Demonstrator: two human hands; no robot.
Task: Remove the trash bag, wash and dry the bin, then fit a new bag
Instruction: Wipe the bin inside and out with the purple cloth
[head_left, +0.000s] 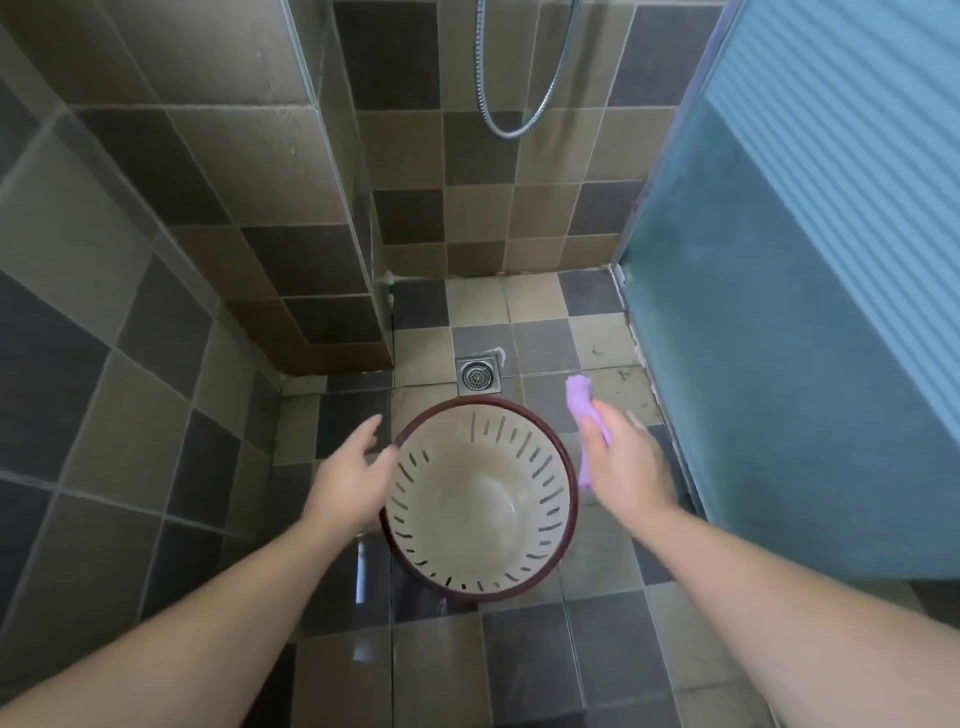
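Your two forearms fill the bottom of the view, both reaching down toward the bin (480, 501). Your left hand (349, 480) is spread, fingers relaxed, holding nothing, thumb right at the bin's dark red rim on its left side (touching or just short of it, I cannot tell). Your right hand (626, 467) grips a purple cloth (584, 415), bunched, one end poking out above the fingers, another hanging below, just beside the rim's right edge.

The bin stands upright on the tiled floor (540, 670), mouth to the camera, no bag in it, cream inside with slots around the wall. It sits just this side of the floor drain (478, 375); a shower hose (511, 124) hangs on the back wall.

Looks like the drying step. Judging by the thin slotted plastic, it's light and will skate or tip on the glossy tiles if you wipe one-handed. Pinch the stiff rim with the left to steady it, not the slotted wall, which probably flexes. If it's wet, expect it to be slippery.
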